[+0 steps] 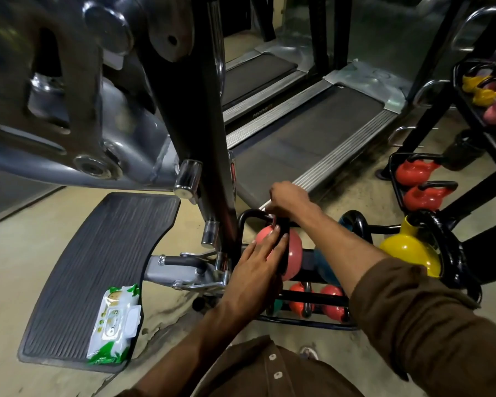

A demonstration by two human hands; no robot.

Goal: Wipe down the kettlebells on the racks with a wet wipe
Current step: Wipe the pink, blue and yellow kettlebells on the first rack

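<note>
Pressure matters: left grip [257, 263], fingers flat, steadies the pink kettlebell [294, 253]; right grip [287, 196] curls round its handle [249, 214], probably over a wipe [267, 210]; rub the whole loop

Wipes pack [113, 322] on footplate [83, 253] left of kettlebell rack [298, 320]; treadmills [312, 130] behind.

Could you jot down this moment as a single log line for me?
left grip: rests flat on pink kettlebell | right grip: holds it on top | wipes pack: lying on footplate
</note>
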